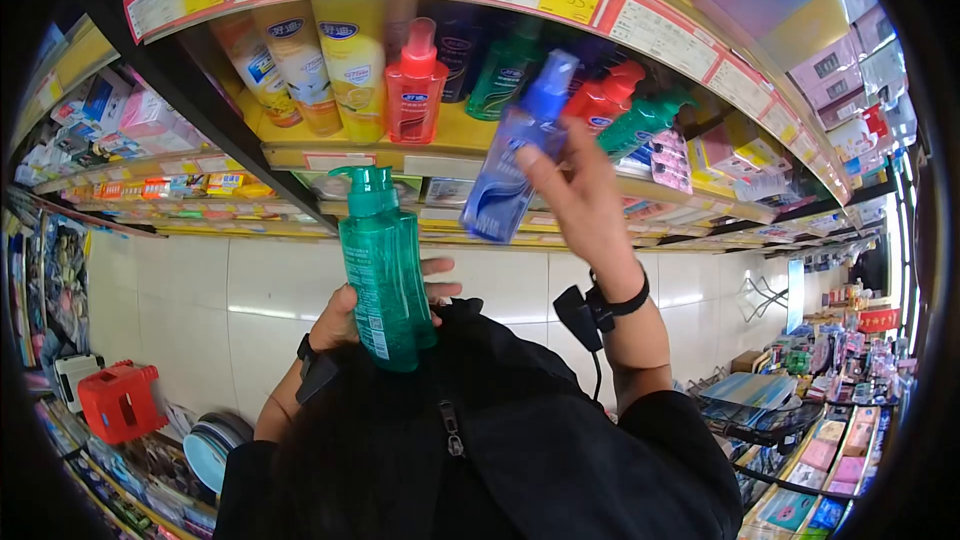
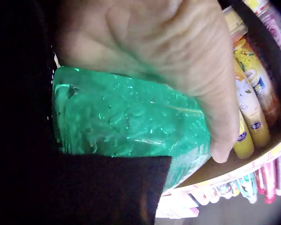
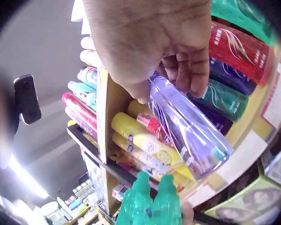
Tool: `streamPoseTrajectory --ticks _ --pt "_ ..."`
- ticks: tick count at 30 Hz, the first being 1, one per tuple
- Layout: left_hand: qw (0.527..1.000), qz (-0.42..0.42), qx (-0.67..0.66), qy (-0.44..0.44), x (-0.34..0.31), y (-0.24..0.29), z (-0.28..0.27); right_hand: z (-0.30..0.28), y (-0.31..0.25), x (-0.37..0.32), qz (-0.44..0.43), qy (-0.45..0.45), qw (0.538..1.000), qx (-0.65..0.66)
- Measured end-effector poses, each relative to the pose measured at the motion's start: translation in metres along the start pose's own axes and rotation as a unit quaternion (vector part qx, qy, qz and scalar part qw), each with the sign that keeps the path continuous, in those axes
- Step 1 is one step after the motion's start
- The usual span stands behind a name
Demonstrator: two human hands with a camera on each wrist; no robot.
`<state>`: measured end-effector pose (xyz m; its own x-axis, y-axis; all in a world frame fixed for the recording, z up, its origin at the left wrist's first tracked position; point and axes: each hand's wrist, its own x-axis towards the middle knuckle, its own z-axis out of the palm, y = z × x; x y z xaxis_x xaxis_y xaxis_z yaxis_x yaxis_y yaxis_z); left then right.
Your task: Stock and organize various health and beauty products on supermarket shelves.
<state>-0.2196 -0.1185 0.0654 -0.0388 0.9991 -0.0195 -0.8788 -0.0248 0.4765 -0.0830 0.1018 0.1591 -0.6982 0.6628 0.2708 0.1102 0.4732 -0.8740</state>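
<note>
At the shop shelf (image 1: 455, 132), the nearer right hand (image 1: 585, 205) curls its fingers round a blue spray bottle (image 1: 510, 170) tilted nozzle-up toward the shelved bottles, while the left hand (image 1: 345, 315) grips green pump bottles (image 1: 385, 270) upright, lower down.

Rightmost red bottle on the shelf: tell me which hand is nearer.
Right. The right hand, holding a blue bottle, is just below the red bottle; the left hand grips green bottles well down to its left.
</note>
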Motion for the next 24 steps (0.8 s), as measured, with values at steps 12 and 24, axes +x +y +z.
streamPoseTrajectory --ticks 12,24 --pt "0.999 0.007 -0.001 0.039 -0.017 -0.007 -0.024 0.020 0.025 0.054 -0.058 0.023 0.990 -0.124" --pt "0.999 0.001 0.038 0.018 -0.007 -0.002 -0.026 0.027 0.030 0.050 -0.082 0.043 0.995 -0.043"
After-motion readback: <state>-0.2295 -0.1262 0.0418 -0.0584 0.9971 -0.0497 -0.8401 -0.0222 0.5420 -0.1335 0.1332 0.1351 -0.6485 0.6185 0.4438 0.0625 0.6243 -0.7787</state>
